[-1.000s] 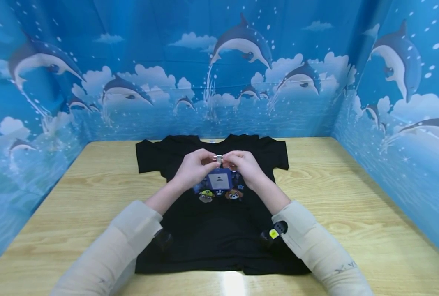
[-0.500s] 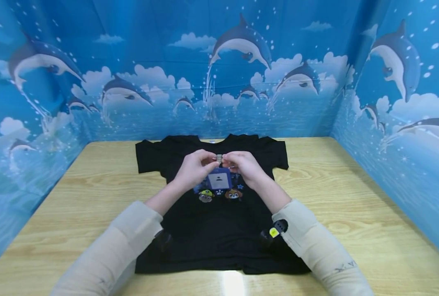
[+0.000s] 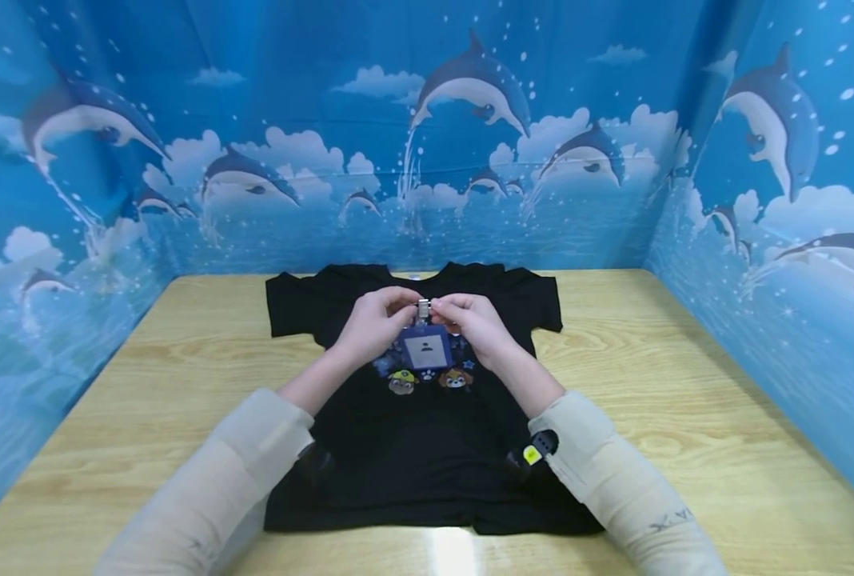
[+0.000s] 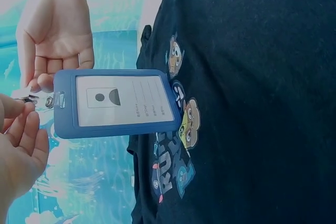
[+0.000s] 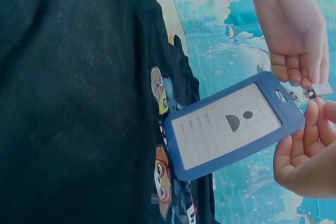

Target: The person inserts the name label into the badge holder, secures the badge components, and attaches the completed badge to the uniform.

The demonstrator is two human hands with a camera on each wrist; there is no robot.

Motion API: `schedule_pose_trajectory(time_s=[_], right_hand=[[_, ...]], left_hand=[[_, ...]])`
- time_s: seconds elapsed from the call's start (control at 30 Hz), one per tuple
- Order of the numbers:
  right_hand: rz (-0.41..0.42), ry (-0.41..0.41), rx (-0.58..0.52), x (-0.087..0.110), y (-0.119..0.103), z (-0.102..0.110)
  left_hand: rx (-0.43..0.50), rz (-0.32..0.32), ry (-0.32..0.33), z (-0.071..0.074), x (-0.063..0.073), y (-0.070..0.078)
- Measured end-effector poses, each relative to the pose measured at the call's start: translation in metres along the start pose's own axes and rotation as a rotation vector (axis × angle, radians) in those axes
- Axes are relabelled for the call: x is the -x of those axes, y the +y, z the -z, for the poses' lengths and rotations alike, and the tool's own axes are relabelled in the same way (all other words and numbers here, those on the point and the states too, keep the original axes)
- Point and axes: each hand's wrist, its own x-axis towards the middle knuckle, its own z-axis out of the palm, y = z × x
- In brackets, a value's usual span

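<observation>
A blue badge holder [image 3: 427, 350] with a white card hangs from a small metal clip [image 3: 423, 307] over the shirt's chest print. My left hand [image 3: 373, 324] pinches the clip's left side between thumb and fingertips. From the other side my right hand [image 3: 474, 322] pinches the clip too, its fingertips close to the left ones. In the left wrist view the badge holder [image 4: 123, 103] shows its slot and the short link to the clip. The card [image 5: 226, 127] bears a printed figure and lines of text. Fingertips partly hide the clip.
A black T-shirt [image 3: 427, 456] with cartoon dog prints lies flat, neck away from me, on the wood-grain table [image 3: 182, 384]. Blue curtains [image 3: 312, 72] with dolphins stand behind and at both sides. A dark wrist device with a yellow mark [image 3: 532, 454] sits at the right cuff.
My left fingers have shifted slightly left and up, so more of the clip and the link above the badge holder shows. The right hand stays almost where it was.
</observation>
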Motion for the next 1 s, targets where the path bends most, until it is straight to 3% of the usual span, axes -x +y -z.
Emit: schedule_pose_trajectory(time_s=[0.17,0.63,1.0], right_hand=[[0.002,-0.022,0.022,0.0001,0.0012,0.0015],[0.014,0.008,0.035,-0.0051,0.0005,0.0075],[0.003,-0.007,0.009,-0.0059,0.0046,0.0089]], left_hand=[[0.003,0.024,-0.001,0.0002,0.0,0.0015],[-0.009,0.011,0.01,-0.0036,-0.0062,0.0026],[-0.011,0.056,-0.029,-0.0037,-0.0072,0.0019]])
